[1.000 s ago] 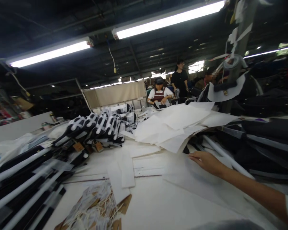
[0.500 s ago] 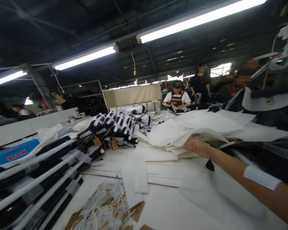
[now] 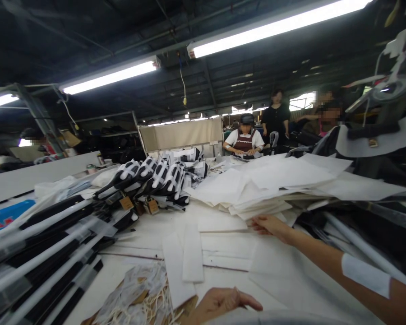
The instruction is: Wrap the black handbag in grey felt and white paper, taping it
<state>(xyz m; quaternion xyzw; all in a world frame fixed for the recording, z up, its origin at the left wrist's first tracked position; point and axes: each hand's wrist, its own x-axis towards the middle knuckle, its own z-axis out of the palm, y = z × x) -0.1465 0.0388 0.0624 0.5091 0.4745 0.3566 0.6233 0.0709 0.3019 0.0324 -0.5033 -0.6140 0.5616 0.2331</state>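
Observation:
My right hand [image 3: 269, 227] reaches in from the right, its loosely bent fingers at the near edge of a pile of large white sheets [image 3: 257, 178]. The fingertips are beside the end of a flat white strip [image 3: 223, 224], and I see nothing clearly gripped. My left hand [image 3: 225, 301] is low in the middle, fingers extended to the right, over a pale sheet-like edge [image 3: 253, 317] cut off by the frame. Two narrow white strips [image 3: 192, 259] lie just beyond it. Left of it are brown tags with white strings and clear plastic [image 3: 135, 293].
Black bags with white-wrapped handles [image 3: 159, 176] are heaped at the back left, with long white-wrapped rods [image 3: 43, 257] in front. Dark material [image 3: 328, 225] lies right of the sheets. Across the table a person in an apron [image 3: 244, 141] works; others stand behind.
My right hand has drawn down and left from under the sheet pile, whose near sheets have shifted left. My left hand has risen into view at the bottom.

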